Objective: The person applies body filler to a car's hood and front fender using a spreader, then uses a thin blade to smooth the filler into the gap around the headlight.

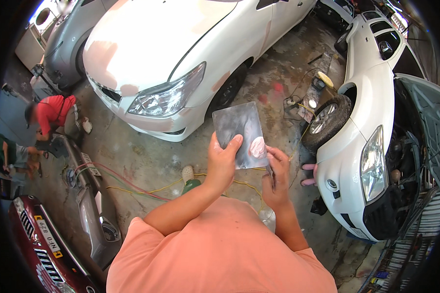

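Note:
My left hand (pixel 222 163) grips a flat, greyish rectangular plate (pixel 232 127) by its near left side, thumb on top. The plate is smeared with grey-white residue, and a dollop of pale pink putty (pixel 257 147) sits near its right edge. Just beside that putty, my right hand (pixel 277 177) is closed, fingers bent together at the plate's right edge. A thin dark edge shows by those fingers, but what they hold is mostly hidden. Ahead stands a white car (pixel 166 63) with pinkish patches on its hood and bumper.
To the right is another white car (pixel 347 180) with its hood up. A sander-like tool (pixel 319 82) and cords lie between the cars. Yellow and red hoses (pixel 127 178) cross the floor. Loose bumpers (pixel 95 210) lie left, near a crouching person in red (pixel 56 115) and another person.

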`<action>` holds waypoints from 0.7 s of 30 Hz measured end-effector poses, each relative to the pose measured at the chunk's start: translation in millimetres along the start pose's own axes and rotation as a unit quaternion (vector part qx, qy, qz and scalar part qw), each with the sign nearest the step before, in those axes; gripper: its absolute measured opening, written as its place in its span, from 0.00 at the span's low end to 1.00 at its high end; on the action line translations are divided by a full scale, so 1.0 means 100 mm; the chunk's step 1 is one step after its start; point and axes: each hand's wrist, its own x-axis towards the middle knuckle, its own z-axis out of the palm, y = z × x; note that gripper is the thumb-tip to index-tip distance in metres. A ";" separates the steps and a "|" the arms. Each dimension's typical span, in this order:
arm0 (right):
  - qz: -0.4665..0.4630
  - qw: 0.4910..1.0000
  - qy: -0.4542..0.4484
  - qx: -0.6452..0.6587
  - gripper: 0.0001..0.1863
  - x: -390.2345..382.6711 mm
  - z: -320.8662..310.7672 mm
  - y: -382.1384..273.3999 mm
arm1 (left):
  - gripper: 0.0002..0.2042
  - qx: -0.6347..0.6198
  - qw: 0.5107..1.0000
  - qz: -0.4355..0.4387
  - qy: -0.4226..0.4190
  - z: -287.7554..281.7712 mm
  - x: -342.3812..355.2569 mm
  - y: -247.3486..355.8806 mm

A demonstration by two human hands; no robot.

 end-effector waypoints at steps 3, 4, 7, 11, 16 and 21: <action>0.015 1.000 -0.008 -0.022 0.39 -0.08 0.03 0.09 | 0.18 0.006 1.000 0.016 0.005 -0.03 -0.03 -0.01; 0.020 0.999 -0.007 -0.027 0.39 -0.10 0.04 0.13 | 0.18 -0.003 1.000 0.018 0.007 -0.02 -0.05 0.00; 0.062 0.987 -0.090 -0.114 0.36 -0.29 0.11 0.35 | 0.18 -0.017 0.999 0.047 -0.001 0.15 -0.10 0.15; 0.301 0.951 0.028 0.055 0.28 -0.71 0.17 0.72 | 0.19 0.019 0.993 0.108 -0.032 0.19 0.02 0.47; 0.433 0.803 0.173 0.370 0.22 -0.38 -0.10 0.59 | 0.19 0.070 0.996 0.058 0.000 -0.19 0.28 0.42; 0.444 0.808 0.162 0.353 0.20 -0.30 -0.23 0.53 | 0.21 0.114 0.993 -0.016 -0.029 -0.37 0.36 0.30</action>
